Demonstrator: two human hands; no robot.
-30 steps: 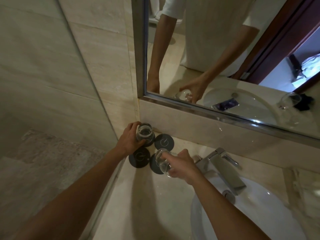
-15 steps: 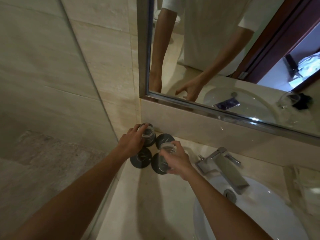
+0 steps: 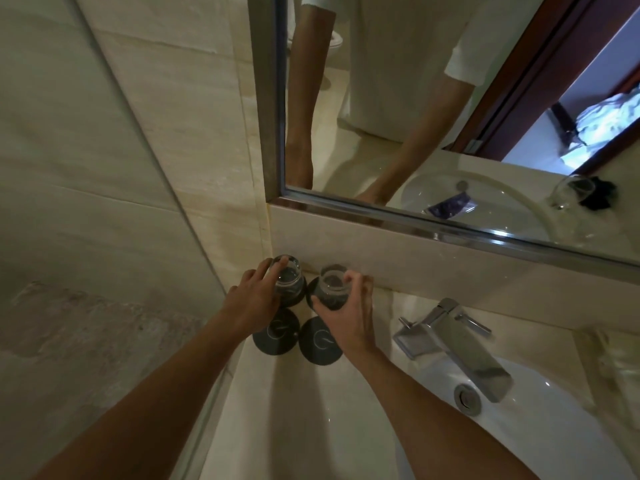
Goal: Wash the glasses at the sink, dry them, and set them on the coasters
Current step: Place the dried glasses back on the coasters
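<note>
Head view, centre of frame: left hand (image 3: 254, 299) gripping a clear round glass (image 3: 287, 278) by its rim, standing on a dark round coaster (image 3: 300, 299) at the wall. Just right, right hand (image 3: 349, 317) curled round a second clear glass (image 3: 333, 287) on the neighbouring coaster. Below, two bare dark coasters (image 3: 276, 332) side by side. Lower right, chrome tap (image 3: 457, 344) over white basin (image 3: 540, 410).

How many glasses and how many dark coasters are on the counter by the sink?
Glasses: 2, the left glass and the right glass, each on a back coaster
Coasters: 4, with the two front coasters bare
Total: 6
</note>
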